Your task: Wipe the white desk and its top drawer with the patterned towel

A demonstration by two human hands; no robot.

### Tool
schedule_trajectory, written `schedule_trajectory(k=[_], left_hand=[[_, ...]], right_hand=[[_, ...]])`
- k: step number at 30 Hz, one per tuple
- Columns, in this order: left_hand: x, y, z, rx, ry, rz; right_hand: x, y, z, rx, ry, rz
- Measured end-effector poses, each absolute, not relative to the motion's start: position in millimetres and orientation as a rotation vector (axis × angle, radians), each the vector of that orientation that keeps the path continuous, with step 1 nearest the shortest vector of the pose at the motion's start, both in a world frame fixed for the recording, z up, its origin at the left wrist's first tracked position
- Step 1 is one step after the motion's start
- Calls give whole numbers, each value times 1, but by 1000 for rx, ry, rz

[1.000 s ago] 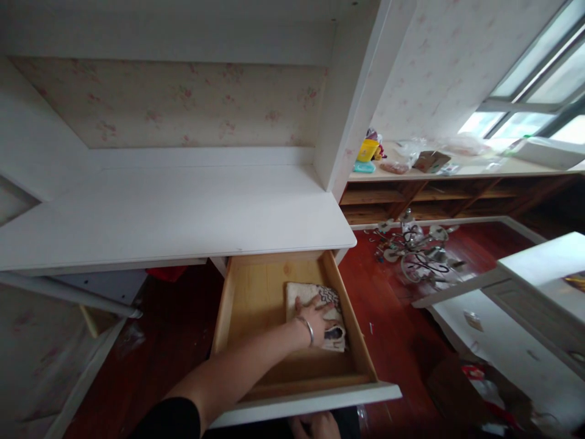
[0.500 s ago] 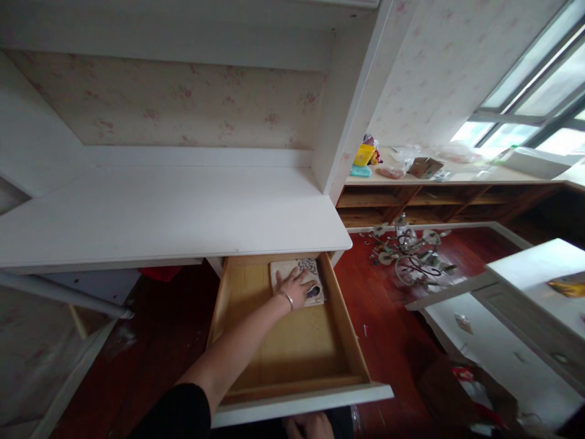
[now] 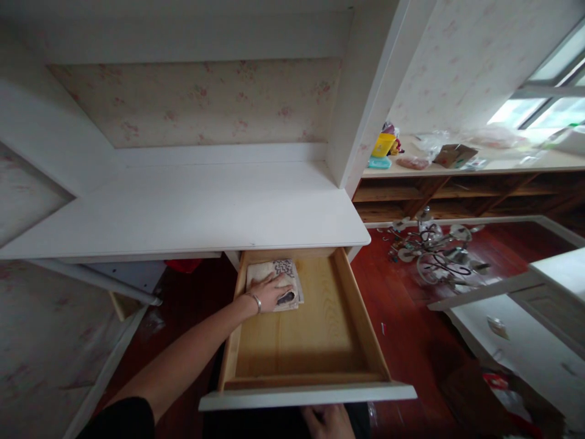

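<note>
Below the front edge of the pulled-out wooden drawer [image 3: 315, 332], the right hand [image 3: 331, 422] rests low by dark clothing, partly hidden by the white drawer front, so I cannot tell how its grip stands. The left arm, in a black sleeve [image 3: 121, 419], reaches over the drawer's left side, a silver bracelet [image 3: 258, 303] round the wrist. The left hand [image 3: 270, 291] lies palm down with its grip apart, fingers spread across a folded cream cloth [image 3: 282, 268] with a dark pattern, not clamped round it. That cloth sits in the drawer's back left corner, touching the bottom. Just behind stretches the white table [image 3: 219, 207], backed by floral wallpaper [image 3: 205, 103]. To my right, a white cabinet [image 3: 543, 311] stands on the red floor [image 3: 402, 317], and beyond it lies a chandelier [image 3: 456, 255]. Farther off, a low wooden shelf unit [image 3: 393, 192] carries a yellow container [image 3: 382, 145] and a brown carton [image 3: 454, 155], with a window [image 3: 557, 113] above.
</note>
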State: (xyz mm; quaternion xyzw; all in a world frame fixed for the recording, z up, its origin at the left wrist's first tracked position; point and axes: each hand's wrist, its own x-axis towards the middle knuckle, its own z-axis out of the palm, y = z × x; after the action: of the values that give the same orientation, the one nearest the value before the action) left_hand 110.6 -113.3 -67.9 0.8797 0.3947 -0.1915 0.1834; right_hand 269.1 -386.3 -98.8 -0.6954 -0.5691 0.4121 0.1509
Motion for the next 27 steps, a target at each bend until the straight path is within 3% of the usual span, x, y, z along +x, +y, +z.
schedule_trajectory(k=[14,27], left_hand=[[84,-223,-75,2563,764,-603],[192,-236,-72,2546,688,-607]], right_hand=[[267,-388,-94,-1933,-1590,1229],[265,-391,-102,-1960,-1567,1153]])
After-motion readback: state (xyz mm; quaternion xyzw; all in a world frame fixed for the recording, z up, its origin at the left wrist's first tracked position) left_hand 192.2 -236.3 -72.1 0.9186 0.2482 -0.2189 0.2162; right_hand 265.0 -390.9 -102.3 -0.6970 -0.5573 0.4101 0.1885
